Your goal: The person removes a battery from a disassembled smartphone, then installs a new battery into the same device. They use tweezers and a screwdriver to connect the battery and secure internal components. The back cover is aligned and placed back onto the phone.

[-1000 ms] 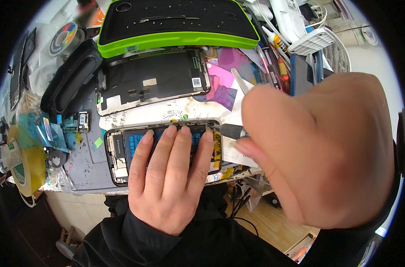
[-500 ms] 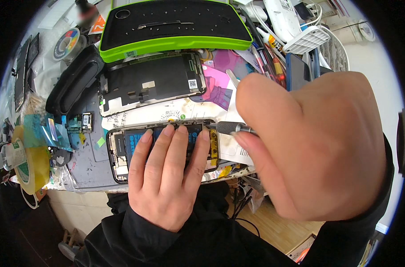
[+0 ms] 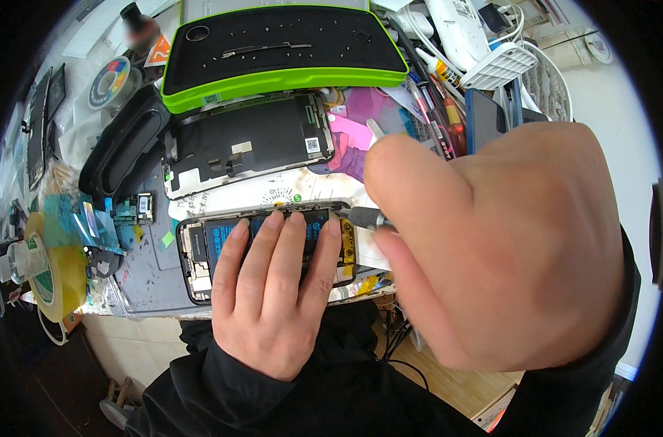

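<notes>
An opened smartphone body (image 3: 197, 277), its dark battery with blue print exposed, lies crosswise at the table's near edge. My left hand (image 3: 269, 298) rests over it with fingers stretched and spread, fingertips on the battery near the far rim. My right hand (image 3: 492, 233) is closed round a craft knife (image 3: 364, 217) with a knurled metal grip. Its pointed tip meets the phone's far right corner, just beside my left index finger. Most of the handle is hidden by my right hand. Behind the phone lies a detached black screen panel (image 3: 251, 138).
A green-rimmed tray (image 3: 288, 76) holding tiny screws and a thin strip stands at the back. To the left are a black case (image 3: 124, 142), a small circuit board (image 3: 135, 210), a solder spool (image 3: 115, 81) and a yellow tape roll (image 3: 69, 280). Pens (image 3: 437, 120) crowd the back right.
My right hand and the knife have shifted slightly left along the phone's far right corner. My left hand stays spread on the phone.
</notes>
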Motion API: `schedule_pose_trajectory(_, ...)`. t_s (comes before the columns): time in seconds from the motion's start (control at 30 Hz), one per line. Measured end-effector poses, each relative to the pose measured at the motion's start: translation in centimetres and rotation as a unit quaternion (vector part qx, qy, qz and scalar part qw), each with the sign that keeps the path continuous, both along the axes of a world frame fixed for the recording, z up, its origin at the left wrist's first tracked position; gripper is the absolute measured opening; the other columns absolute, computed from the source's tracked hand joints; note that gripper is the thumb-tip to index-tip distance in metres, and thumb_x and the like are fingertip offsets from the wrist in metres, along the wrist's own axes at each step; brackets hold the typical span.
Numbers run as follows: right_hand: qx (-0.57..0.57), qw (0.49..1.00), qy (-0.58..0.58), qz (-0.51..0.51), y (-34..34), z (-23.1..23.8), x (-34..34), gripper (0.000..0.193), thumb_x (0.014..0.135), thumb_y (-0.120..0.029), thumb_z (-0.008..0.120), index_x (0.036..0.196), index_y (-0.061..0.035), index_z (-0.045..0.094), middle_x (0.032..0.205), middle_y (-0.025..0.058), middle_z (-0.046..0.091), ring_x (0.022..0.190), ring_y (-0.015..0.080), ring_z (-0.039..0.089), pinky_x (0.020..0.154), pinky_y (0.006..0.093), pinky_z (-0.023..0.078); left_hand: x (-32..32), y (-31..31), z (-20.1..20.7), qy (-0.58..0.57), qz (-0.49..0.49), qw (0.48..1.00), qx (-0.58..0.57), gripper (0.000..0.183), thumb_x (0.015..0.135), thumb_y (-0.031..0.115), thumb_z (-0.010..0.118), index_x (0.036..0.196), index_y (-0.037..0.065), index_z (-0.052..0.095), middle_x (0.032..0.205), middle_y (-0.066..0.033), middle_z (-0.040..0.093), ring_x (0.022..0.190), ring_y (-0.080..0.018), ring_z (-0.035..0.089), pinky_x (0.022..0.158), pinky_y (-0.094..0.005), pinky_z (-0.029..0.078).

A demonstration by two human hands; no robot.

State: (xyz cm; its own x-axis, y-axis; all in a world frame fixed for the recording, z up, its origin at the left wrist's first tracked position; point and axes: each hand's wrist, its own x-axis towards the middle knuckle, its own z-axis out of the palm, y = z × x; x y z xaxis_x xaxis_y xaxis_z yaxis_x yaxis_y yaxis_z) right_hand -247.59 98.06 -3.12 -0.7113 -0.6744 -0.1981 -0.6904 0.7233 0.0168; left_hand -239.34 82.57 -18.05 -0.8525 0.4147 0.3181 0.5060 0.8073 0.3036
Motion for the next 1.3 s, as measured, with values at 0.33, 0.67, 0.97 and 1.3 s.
schedule_pose_trajectory(0.33,-0.093,0.993,0.058,-0.049,3.3,-0.6,1.0,0.029,0.078,-0.019,0.084,0.09,-0.0046,0.061,0.067,0.0062,0.06,0.053,0.0205,0.055,0.052,0.0341,0.04,0.1,-0.4,-0.2,-0.006,0.012,0.999,-0.041,0.036,0.092,0.013,0.061,0.127,0.018,0.071,0.125,-0.0069,0.062,0.119,-0.0221,0.061,0.106,-0.0429,0.048)
schedule_pose_trajectory(0.67,-0.447,0.822,-0.036,-0.35,5.6,-5.4,5.1,0.026,0.103,-0.024,0.054,0.092,-0.0022,0.061,0.104,0.0166,0.062,0.074,0.0164,0.059,0.065,0.0285,0.048,-0.2,-0.3,0.1,-0.019,-0.02,0.999,-0.046,0.032,0.096,0.016,0.061,0.126,0.017,0.071,0.127,-0.0084,0.065,0.121,-0.0244,0.062,0.107,-0.0441,0.047)
schedule_pose_trajectory(0.97,-0.342,0.887,-0.077,-0.301,2.5,-8.8,1.9,0.023,0.076,0.002,0.081,0.097,-0.0032,0.076,0.091,0.0088,0.068,0.071,0.0168,0.065,0.059,0.0263,0.049,-0.2,-0.5,0.4,-0.036,-0.052,0.995,-0.083,0.042,0.086,0.022,0.071,0.123,0.002,0.07,0.129,-0.0175,0.063,0.123,-0.0354,0.06,0.109,-0.0547,0.045)
schedule_pose_trajectory(1.3,-0.308,0.903,-0.097,-0.284,2.0,-9.1,0.9,0.022,0.072,0.001,0.083,0.092,-0.0037,0.076,0.087,0.0073,0.068,0.071,0.0181,0.067,0.057,0.0275,0.05,-1.1,-0.7,0.1,-0.003,-0.049,0.998,-0.033,0.027,0.097,0.01,0.061,0.12,0.012,0.074,0.13,-0.0088,0.067,0.121,-0.0259,0.064,0.105,-0.0444,0.049)
